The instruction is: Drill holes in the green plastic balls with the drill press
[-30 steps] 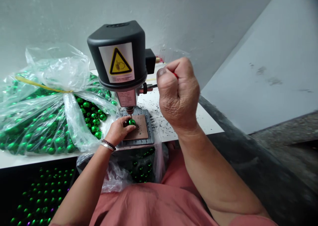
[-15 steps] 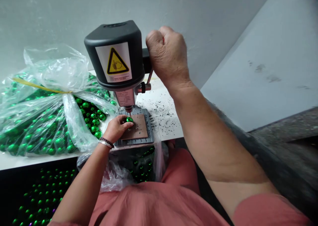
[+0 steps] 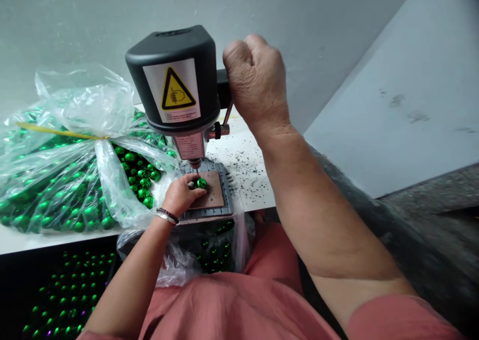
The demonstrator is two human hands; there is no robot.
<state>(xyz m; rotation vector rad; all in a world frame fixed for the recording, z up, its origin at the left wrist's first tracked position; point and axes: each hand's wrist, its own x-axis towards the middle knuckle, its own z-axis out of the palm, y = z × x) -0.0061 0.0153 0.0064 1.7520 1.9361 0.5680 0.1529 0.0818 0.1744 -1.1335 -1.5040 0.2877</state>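
A small drill press (image 3: 174,81) with a black housing and a yellow warning label stands on the table. My right hand (image 3: 258,81) is closed round its lever handle, at the right of the housing. Under the thin drill bit (image 3: 197,171), a shiny green ball (image 3: 201,183) sits over the brown board (image 3: 211,196). The thumb and fingers of my left hand (image 3: 181,194) hold that ball from its left side. The bit's tip is at the top of the ball.
A clear plastic bag (image 3: 75,180) full of green balls covers the table's left part. Dark shavings (image 3: 249,168) are scattered right of the press base (image 3: 227,208). Below the table's front edge lie more green balls (image 3: 71,290) and an open plastic bag (image 3: 175,265).
My left hand and the green ball have moved slightly right. The ball shows more fully between thumb and fingers. My right hand is still on the lever, with little shift.
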